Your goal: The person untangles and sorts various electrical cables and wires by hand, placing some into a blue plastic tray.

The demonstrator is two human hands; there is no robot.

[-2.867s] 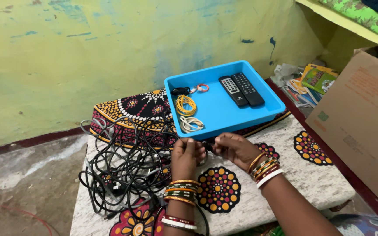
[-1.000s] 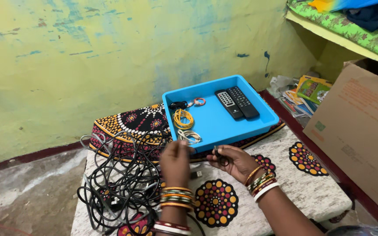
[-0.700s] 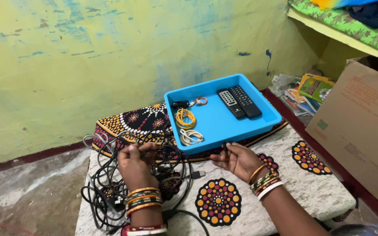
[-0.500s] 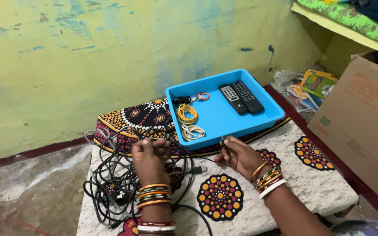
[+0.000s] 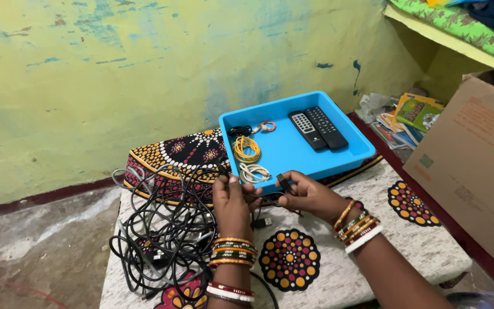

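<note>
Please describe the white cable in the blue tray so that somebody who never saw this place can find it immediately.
Start at the blue tray that sits on the patterned cloth near the yellow-green wall. Along its left side lie three small cable bundles in a row. The white cable is the coiled one nearest the person's hands, beside the front rim; its neighbour behind it is the yellow coil, and the farthest bundle is black.

Seen from above, two bangled hands work over a low table covered in a patterned cloth (image 5: 413, 234). The left hand (image 5: 231, 200) and the right hand (image 5: 310, 194) each pinch part of one thin black cable (image 5: 282, 182), just in front of a blue plastic tray (image 5: 293, 151). The tray holds two black remote controls (image 5: 318, 128), a yellow coiled cable (image 5: 246, 149) and a white coiled cable (image 5: 253, 171). A tangle of black cables (image 5: 161, 234) lies to the left. A cardboard box (image 5: 475, 166) stands at the right.
</note>
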